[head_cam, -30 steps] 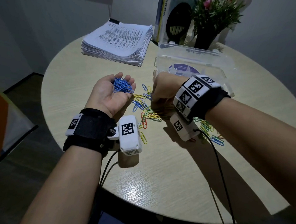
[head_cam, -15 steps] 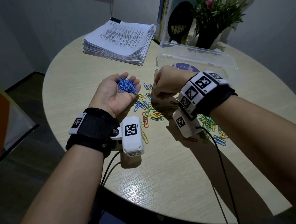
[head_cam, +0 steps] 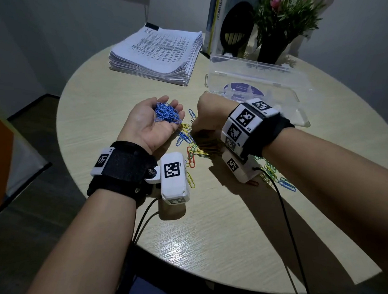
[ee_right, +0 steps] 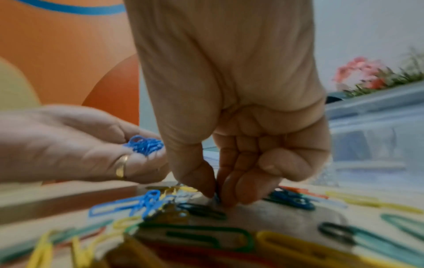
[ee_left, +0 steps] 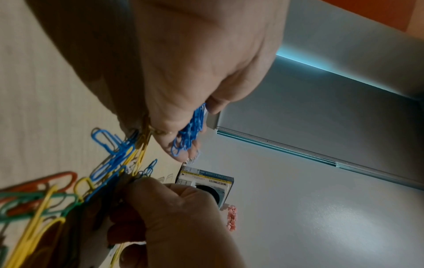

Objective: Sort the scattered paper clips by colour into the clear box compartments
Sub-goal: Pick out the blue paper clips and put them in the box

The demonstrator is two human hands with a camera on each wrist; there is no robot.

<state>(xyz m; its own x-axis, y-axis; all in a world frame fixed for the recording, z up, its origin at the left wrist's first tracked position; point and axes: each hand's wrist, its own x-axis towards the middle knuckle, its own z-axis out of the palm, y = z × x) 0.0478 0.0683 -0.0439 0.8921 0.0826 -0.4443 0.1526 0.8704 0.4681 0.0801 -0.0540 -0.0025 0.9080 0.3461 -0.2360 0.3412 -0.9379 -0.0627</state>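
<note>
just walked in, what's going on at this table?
A person is sorting paper clips by colour. The left hand is cupped palm up, carrying a pile of blue clips. The right hand reaches down into the mixed clips scattered on the round table, thumb and fingers pinching at one. The clear box sits open behind, with no clips visibly in it yet.

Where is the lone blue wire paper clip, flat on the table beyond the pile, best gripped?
Probably pinch the blue wire paper clip across its two long sides with thumb and forefinger tips, coming straight down. It lies flat on the pale round table, apart from the mixed pile, so only its thin edges offer a hold.
</note>
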